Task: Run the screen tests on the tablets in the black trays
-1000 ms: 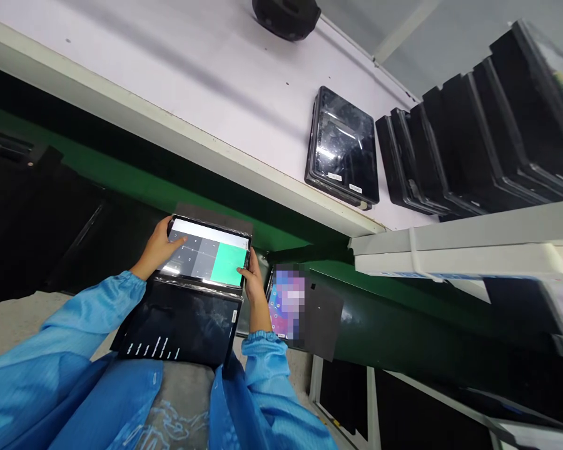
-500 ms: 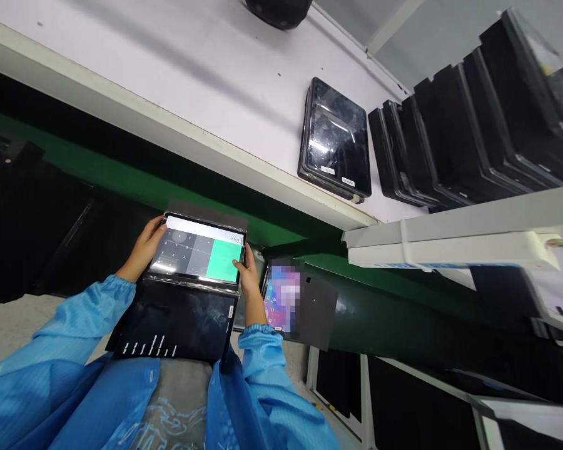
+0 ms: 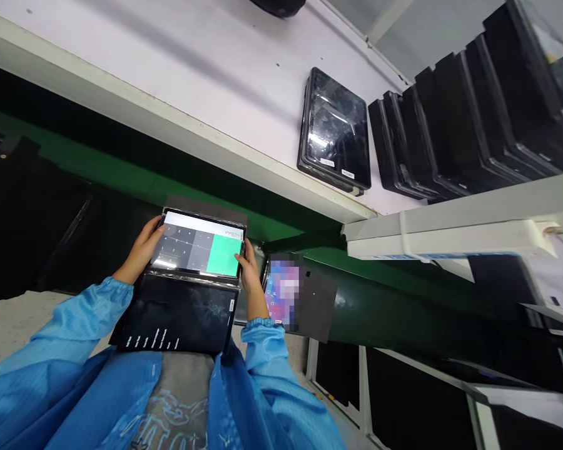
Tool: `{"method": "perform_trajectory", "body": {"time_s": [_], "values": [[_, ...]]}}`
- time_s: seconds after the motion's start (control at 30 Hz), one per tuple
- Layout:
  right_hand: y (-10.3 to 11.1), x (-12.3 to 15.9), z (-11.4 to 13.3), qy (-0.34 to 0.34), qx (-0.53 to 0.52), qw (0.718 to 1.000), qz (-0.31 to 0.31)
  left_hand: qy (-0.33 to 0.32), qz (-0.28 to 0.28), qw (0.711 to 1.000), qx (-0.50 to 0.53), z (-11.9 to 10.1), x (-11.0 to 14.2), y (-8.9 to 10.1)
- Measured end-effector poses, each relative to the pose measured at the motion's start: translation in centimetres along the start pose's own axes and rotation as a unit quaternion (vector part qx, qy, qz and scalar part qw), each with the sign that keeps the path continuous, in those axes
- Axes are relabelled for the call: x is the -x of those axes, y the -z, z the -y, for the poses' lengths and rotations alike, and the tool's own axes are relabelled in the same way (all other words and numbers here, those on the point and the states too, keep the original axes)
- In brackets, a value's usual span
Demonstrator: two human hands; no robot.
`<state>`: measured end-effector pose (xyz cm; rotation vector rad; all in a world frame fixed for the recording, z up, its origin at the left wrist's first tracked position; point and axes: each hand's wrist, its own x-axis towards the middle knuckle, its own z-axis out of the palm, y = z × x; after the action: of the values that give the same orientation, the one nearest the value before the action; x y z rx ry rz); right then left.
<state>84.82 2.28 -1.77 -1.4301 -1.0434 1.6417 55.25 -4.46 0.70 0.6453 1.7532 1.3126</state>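
Note:
A lit tablet (image 3: pixel 197 245) with a calculator keypad and a large green area on its screen lies between my two hands. My left hand (image 3: pixel 145 245) grips its left edge, thumb over the frame. At the right edge my right hand (image 3: pixel 249 270) holds on, its thumb over the green area. Directly below, nearer my body, lies a second tablet (image 3: pixel 182 315) with a dark screen and short lines of white text. To the right of my right hand rests another lit tablet (image 3: pixel 281 290) with a purple-blue screen, partly blurred out.
A dark flat panel (image 3: pixel 316 306) lies beside the purple-screen tablet on the green surface (image 3: pixel 380 306). Above, a white shelf (image 3: pixel 192 75) carries a stack of tablets (image 3: pixel 336 128) and a row of upright black tablets (image 3: pixel 469 119). A white bar (image 3: pixel 450 240) juts in from the right.
The digits on the calculator's display have changed. Both hands keep their hold on the tablet, and the view has shifted slightly.

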Motion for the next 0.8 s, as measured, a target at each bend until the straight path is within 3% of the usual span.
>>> {"method": "perform_trajectory", "body": {"time_s": [0.13, 0.23, 0.3, 0.4, 0.5, 0.6, 0.67, 0.8], "values": [[0.0, 2.4, 0.1, 0.004, 0.031, 0.999, -0.023, 0.005, 0.028, 1.0, -0.007, 1.6, 1.5, 1.3], [-1.4, 6.5, -0.1, 0.073, 0.12, 0.985, -0.095, 0.003, 0.05, 0.999, -0.011, 2.9, 2.1, 2.3], [-3.0, 9.7, -0.3, 0.131, 0.165, 0.973, -0.096, 0.001, 0.064, 0.998, -0.012, 3.7, 2.0, 2.7], [-5.6, 14.3, -0.5, 0.169, 0.224, 0.958, 0.056, -0.018, 0.078, 0.997, -0.017, 4.5, 1.6, 2.7], [-7.5, 17.2, -0.3, 0.188, 0.277, 0.912, 0.238, -0.041, 0.073, 0.996, -0.039, 4.6, 1.4, 2.4], [-8.2, 18.0, -0.1, 0.205, 0.288, 0.886, 0.3, -0.043, 0.067, 0.995, -0.06, 4.5, 1.6, 2.2], [-8.0, 17.3, -0.1, 0.214, 0.292, 0.892, 0.269, -0.038, 0.066, 0.995, -0.065, 4.4, 1.8, 2.2], [-6.1, 13.6, 0.1, 0.256, 0.363, 0.889, 0.114, -0.021, 0.057, 0.995, -0.074, 4.7, 2.0, 2.2]]}}
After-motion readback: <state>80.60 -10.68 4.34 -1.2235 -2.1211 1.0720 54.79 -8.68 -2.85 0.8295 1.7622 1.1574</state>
